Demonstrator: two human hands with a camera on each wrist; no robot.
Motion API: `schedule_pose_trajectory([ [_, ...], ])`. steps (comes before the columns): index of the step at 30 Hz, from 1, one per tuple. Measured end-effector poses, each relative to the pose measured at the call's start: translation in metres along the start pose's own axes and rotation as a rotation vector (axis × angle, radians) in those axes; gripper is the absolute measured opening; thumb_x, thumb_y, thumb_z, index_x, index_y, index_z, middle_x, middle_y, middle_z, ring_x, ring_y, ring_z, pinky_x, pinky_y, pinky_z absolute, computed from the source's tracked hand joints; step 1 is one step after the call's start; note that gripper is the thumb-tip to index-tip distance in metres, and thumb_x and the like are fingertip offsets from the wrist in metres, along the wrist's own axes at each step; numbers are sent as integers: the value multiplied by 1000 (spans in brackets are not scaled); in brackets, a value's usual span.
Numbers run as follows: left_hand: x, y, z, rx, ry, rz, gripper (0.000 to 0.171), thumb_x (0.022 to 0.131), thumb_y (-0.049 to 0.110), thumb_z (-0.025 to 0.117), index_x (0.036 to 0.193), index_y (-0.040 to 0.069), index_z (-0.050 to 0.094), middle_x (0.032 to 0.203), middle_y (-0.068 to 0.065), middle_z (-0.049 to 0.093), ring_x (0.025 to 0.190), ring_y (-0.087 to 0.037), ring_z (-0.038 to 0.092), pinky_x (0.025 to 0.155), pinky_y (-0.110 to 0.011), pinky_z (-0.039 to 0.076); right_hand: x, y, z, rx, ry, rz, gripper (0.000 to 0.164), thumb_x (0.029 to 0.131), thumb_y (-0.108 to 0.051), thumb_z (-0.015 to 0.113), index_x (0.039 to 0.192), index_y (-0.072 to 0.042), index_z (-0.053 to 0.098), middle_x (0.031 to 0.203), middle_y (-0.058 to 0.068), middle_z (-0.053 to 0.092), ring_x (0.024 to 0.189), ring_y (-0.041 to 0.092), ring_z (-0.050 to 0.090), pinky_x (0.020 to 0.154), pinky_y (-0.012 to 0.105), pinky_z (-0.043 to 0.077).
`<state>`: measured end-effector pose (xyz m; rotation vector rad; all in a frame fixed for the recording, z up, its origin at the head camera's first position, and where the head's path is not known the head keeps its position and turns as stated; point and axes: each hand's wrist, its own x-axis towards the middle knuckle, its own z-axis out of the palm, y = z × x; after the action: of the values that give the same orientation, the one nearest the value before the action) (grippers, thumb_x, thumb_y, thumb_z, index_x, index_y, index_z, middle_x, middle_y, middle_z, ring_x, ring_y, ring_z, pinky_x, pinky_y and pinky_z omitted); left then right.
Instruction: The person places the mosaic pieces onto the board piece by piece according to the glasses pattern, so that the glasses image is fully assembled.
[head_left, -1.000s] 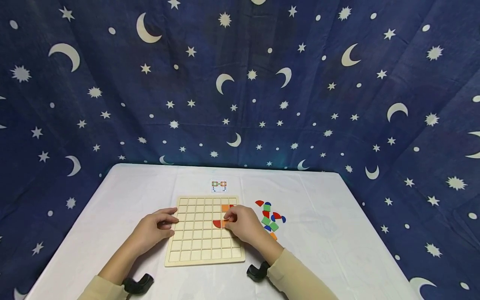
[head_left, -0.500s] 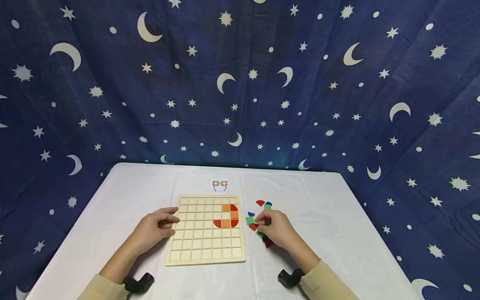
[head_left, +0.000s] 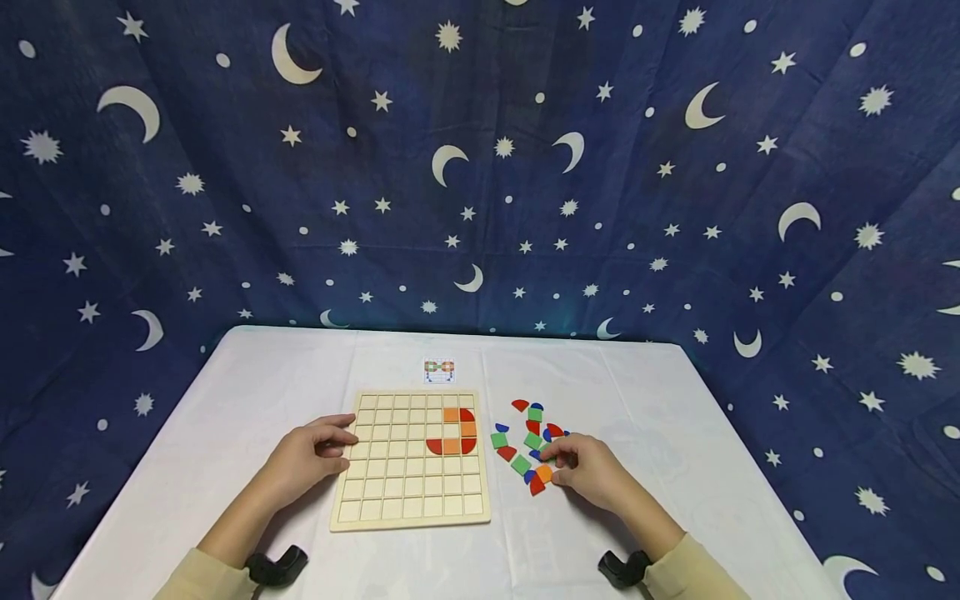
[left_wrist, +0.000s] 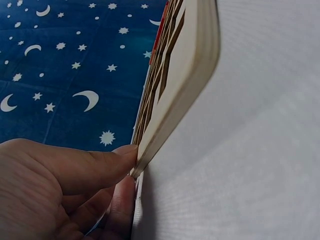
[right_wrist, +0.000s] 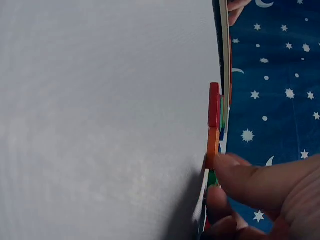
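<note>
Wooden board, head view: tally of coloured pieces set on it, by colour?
Orange squares: 3
Red rounded pieces: 3
Total on the board: 6

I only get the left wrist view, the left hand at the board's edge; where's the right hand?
Observer: The right hand is over among the loose pieces, right of the board, next to an orange piece.
Operator: How many pieces are set in the board?
Observer: Six: three red quarter-rounds and three orange squares.
Operator: Is anything lying beyond the board?
Observer: Yes, a small printed card lies on the table just past its far edge.
</note>
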<state>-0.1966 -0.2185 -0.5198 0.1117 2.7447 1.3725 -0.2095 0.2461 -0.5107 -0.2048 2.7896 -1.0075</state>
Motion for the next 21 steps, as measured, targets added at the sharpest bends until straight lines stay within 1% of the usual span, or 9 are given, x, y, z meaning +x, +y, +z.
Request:
schedule_pose_trajectory([
  [2,0,0,0,-1,0,-1,33,85,2,85,117,9,80,159,-12,59,106,-15,70,82,-16,57,0,-1,2,-21,-10,6,34,83,2,87,97,-28,81,87,-3,60,86,16,54,71,22,48],
  [5,0,0,0,-2,0,0,33,85,2,85,117,9,80,159,-12,59,105,-15,70,82,-16,57,1,-3,4,-68,-21,-2,34,82,2,89,94,-28,79,87,-4,59,86,16,55,73,23,49],
  [10,0,-1,0,1,0,5,32,86,3,85,117,9,81,159,-11,59,105,-14,69,82,-17,56,2,-5,5,-113,-13,-15,33,81,-1,90,92,-24,70,86,-4,56,86,15,53,74,25,46],
  [15,1,-1,0,3,-3,5,32,86,3,85,117,10,81,160,-11,59,106,-14,69,82,-17,56,4,-6,5,-69,2,-15,32,84,0,87,90,-22,66,82,-4,58,82,15,53,71,26,44],
  [21,0,-2,-1,14,-3,5,33,85,3,86,117,10,81,159,-11,59,106,-14,69,82,-16,56,7,-14,8,1,49,9,24,89,-1,84,88,-21,70,78,-3,61,80,16,55,70,25,47],
])
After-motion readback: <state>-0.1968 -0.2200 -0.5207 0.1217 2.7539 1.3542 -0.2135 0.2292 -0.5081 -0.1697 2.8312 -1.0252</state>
